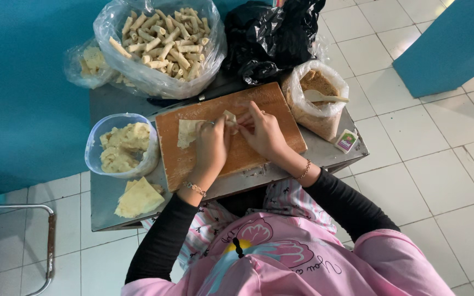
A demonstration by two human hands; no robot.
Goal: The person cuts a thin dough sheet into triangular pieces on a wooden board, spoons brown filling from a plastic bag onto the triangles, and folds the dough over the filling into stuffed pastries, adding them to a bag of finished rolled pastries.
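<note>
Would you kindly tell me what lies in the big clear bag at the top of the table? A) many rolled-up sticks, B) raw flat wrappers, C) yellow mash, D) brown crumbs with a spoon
A: the big clear bag behind the wooden board is heaped with pale rolled sticks; the crumbs and the yellow mash sit in other containers.

White tiled floor (412, 164) seen around small metal table (102, 211); teal wall (23, 82) behind table; metal chair frame (48, 241) left of table.
</note>
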